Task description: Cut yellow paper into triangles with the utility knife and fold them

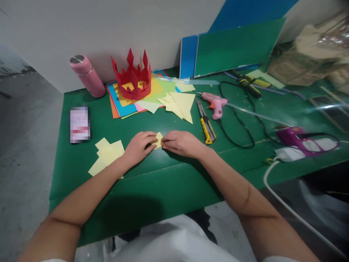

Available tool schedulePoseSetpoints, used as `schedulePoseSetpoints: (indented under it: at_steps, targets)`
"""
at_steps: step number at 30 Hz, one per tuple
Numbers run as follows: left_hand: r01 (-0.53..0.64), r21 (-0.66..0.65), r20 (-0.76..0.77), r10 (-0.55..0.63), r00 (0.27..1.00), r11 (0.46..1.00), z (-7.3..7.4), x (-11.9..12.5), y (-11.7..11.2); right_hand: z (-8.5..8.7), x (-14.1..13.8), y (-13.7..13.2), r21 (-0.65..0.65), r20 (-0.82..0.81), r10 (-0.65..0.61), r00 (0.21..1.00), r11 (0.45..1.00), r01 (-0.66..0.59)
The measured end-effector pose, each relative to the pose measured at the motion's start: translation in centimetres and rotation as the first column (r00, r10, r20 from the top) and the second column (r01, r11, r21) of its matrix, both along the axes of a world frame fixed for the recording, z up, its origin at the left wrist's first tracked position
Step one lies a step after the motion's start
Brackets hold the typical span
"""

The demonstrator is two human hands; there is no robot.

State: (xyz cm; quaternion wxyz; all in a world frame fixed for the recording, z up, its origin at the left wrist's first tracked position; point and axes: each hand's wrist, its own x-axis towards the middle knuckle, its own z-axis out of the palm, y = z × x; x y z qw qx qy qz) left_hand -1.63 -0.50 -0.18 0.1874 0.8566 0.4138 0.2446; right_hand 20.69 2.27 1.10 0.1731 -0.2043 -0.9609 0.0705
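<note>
A small piece of yellow paper is held between my hands, just above or on the green table. My left hand has its fingers closed on the paper's left side. The fingertips of my right hand pinch its right edge. Beside my left wrist lie several overlapping pale yellow paper pieces, partly covered by my forearm. Farther back, a folded red paper crown stands on a stack of coloured sheets. Cut yellow paper pieces lie to the right of that stack.
A yellow utility knife and a pink glue gun with a black cord lie right of my hands. A pink bottle and a blurred phone-like object are at left. A purple-and-white power strip sits at right on the green table.
</note>
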Motion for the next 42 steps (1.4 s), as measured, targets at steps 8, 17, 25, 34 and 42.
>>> schedulePoseSetpoints:
  at_steps: [8,17,25,34,42]
  targets:
    - [0.018,-0.005,0.006,-0.018,1.0,1.0,-0.2,-0.2,0.2,0.1,-0.1,-0.1,0.001,0.014,-0.012,1.0,1.0,0.012]
    - [0.064,0.097,-0.007,-0.064,0.998,0.993,-0.7,-0.4,0.1,0.0,-0.3,-0.3,0.063,0.094,0.038,0.995,0.997,-0.044]
    - [0.065,0.074,-0.027,-0.063,0.998,0.995,-0.5,-0.3,0.1,0.1,-0.5,-0.3,0.018,0.03,0.056,0.998,0.998,-0.057]
    - [0.052,0.056,-0.019,-0.051,0.999,0.997,-0.5,-0.4,0.0,0.5,1.4,1.1,-0.007,0.016,0.0,1.0,1.0,0.0]
    - [0.092,0.046,-0.022,-0.091,0.996,0.995,-0.4,-0.6,0.3,0.2,0.2,0.3,0.102,0.037,0.06,0.998,0.993,-0.063]
